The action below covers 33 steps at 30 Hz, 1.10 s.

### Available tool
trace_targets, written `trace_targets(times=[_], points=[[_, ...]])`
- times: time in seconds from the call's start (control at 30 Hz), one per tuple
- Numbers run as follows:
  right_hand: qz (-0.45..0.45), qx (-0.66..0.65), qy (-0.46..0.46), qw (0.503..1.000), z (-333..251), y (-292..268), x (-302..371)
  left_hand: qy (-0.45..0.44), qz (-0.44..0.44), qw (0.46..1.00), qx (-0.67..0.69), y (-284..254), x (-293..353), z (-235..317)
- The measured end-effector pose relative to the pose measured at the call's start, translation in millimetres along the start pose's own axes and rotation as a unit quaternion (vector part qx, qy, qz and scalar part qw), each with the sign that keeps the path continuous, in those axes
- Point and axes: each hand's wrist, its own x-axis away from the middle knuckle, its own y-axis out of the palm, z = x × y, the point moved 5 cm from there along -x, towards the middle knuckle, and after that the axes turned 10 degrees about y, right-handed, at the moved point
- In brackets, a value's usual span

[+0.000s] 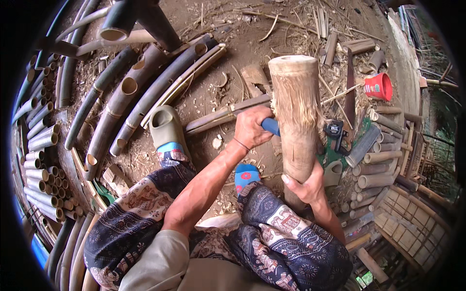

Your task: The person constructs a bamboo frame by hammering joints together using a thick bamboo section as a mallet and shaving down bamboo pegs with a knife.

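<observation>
My right hand point(307, 184) is wrapped round the lower part of a thick, pale wooden mallet point(297, 131). The mallet stands nearly upright before me, its side frayed into splinters below the flat top. My left hand point(253, 128) is closed on a tool with a blue handle point(271, 126). The mallet hides the tool's far end, so I cannot tell its kind or whether the two touch. Beneath my left hand, a split bamboo length point(225, 114) lies on the ground.
Cut bamboo tubes with round holes point(128, 87) lie at left, beside stacked short tubes point(43, 182). At right are a red cup point(378, 87), a long saw blade point(349, 89), a black-bodied tape measure point(333, 129) and piled bamboo pieces point(376, 180). One green clog point(165, 123) is on my left foot.
</observation>
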Motion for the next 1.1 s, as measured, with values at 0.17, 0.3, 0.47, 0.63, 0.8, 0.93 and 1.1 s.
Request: trace_targets(times=[0.17, 0.3, 0.47, 0.63, 0.8, 0.93, 1.1], points=[[0.006, -0.137, -0.120, 0.983, 30, -1, 14, -0.003, 0.035, 0.999, -0.020, 0, -2, 2], [-0.037, -0.028, -0.038, 0.998, 1, -5, -12, 0.007, 0.119, 0.993, 0.007, -25, 1, -4], [-0.103, -0.157, 0.153, 0.970, 68, 42, -31, -0.076, 0.279, 0.957, -0.017, -80, 52, -10], [-0.145, 0.070, 0.071, 0.984, 76, 96, -23, -0.114, 0.324, 0.935, -0.094, -112, 49, -16], [-0.078, -0.182, 0.041, 0.979, 53, 30, -32, -0.073, 0.340, 0.923, 0.165, -146, -24, 53], [-0.006, -0.189, 0.005, 0.982, 35, -31, -33, -0.123, 0.227, 0.953, 0.160, -127, -50, 36], [0.021, -0.209, -0.014, 0.978, -26, -66, -26, -0.208, 0.220, 0.908, 0.288, -88, -44, -5]])
